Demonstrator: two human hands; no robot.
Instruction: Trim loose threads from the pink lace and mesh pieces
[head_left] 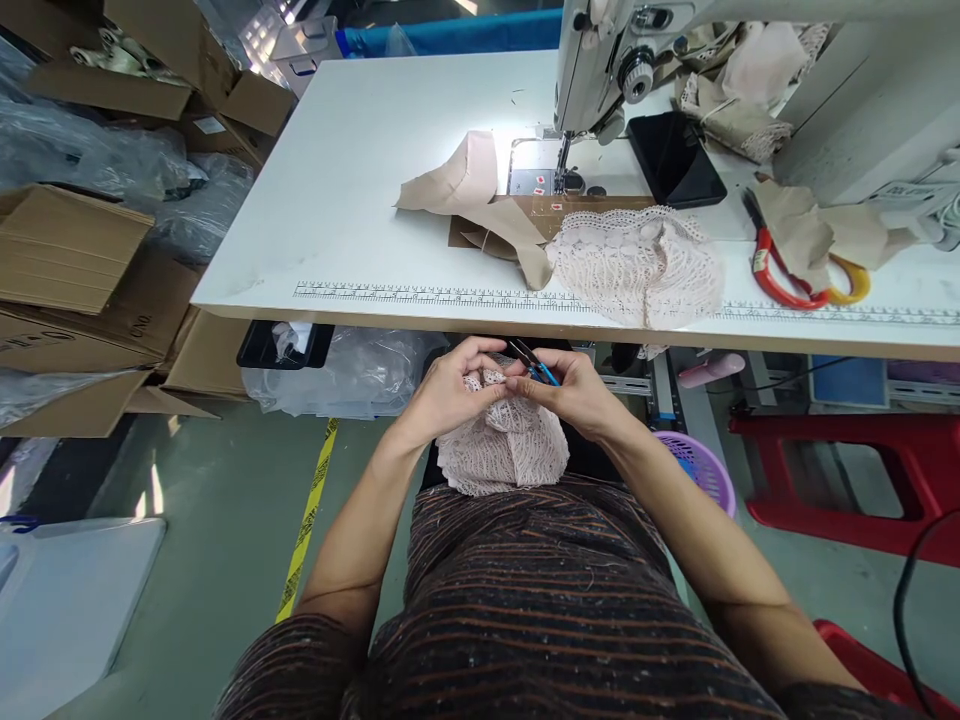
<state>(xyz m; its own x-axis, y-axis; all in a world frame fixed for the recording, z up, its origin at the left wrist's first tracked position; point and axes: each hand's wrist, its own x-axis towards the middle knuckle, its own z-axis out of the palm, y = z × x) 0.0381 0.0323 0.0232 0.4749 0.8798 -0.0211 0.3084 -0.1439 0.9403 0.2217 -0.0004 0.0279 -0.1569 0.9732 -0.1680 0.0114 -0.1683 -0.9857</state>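
Note:
A pale pink lace piece (517,455) rests over my lap, just below the table's front edge. My left hand (450,395) is closed on its upper edge, pinching it between thumb and fingers. In my right hand (577,393) is a small pair of thread snips (538,366) with blue on the handles and dark blades pointing up and left. The right fingertips meet the left ones at the lace, and the fingers partly hide the gathered edge. Another pale lace piece (637,265) lies on the table, overlapping its front edge, beside beige fabric pieces (480,185).
A sewing machine (592,70) stands on the white table (337,190). To its right are a black phone (675,158) and red-and-yellow-handled scissors (780,275). Cardboard boxes (75,250) crowd the left. A purple basket (697,468) and red stool (840,480) stand at right.

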